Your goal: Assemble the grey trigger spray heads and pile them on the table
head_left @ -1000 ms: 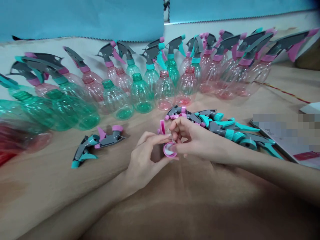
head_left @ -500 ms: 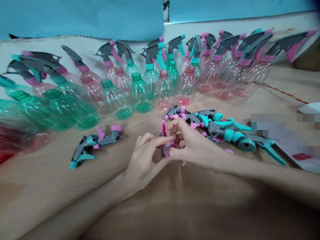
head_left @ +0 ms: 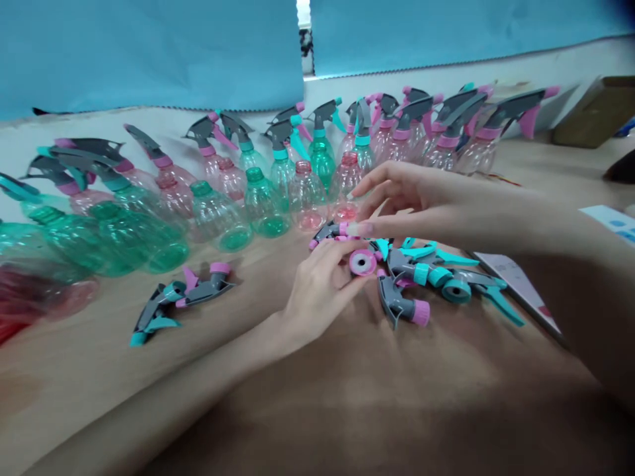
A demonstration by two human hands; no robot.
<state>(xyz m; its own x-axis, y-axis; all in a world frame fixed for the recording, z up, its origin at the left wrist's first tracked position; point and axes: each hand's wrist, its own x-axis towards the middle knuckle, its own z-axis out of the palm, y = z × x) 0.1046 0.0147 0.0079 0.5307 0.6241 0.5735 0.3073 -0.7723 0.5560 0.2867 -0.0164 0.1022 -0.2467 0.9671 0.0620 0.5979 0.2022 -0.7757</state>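
My left hand (head_left: 317,287) is closed around a pink-collared trigger spray head (head_left: 363,262), whose round opening faces me. Above it hovers my right hand (head_left: 411,198), fingers apart and slightly curved, with nothing visible in them. Its fingertips are nearest a clear pink bottle (head_left: 346,184) without a top; whether they touch it I cannot tell. Just right of my left hand lies another grey spray head (head_left: 401,303) with a pink collar. Several more spray heads with teal collars (head_left: 441,274) lie beyond it, partly hidden by my right hand.
Topless green bottles (head_left: 268,205) stand along the back left, with bottles wearing spray heads (head_left: 322,145) behind them against the wall. Two loose spray heads (head_left: 159,314) lie at the left. A flat panel (head_left: 516,284) and a dark box (head_left: 595,112) are at the right.
My right hand has let go of the pink-collared spray head and moved up and forward, opening. My left hand keeps it. The head view has shifted, and a pink-collared spray head at right is now uncovered.
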